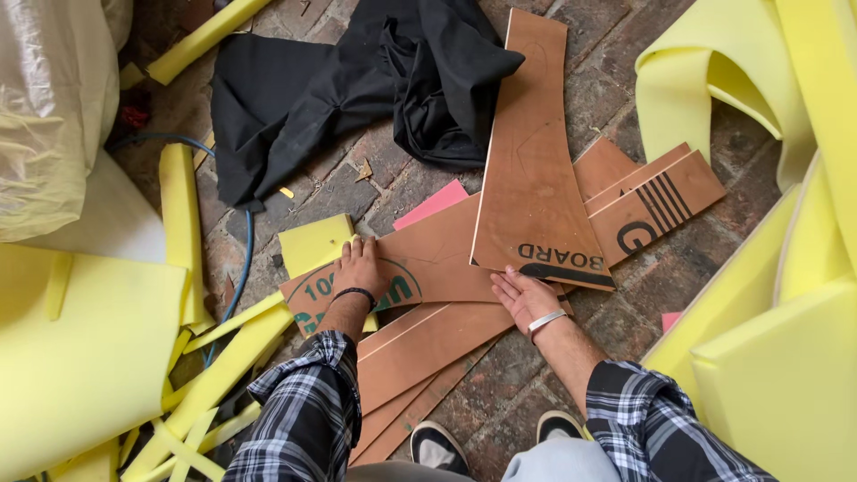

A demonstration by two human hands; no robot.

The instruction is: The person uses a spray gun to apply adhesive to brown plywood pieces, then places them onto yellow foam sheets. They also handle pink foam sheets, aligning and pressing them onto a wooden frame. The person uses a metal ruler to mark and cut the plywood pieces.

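Down low, the left hand is pressing flat, fingers spread, on a printed board offcut; the right hand, open-palmed, is lifting the long tapered board's near edge. Both boards are lying on the brick floor, looking thin, stiff, light; edges grip best.

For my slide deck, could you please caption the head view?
Left hand and right hand press on brown boards amid yellow foam.
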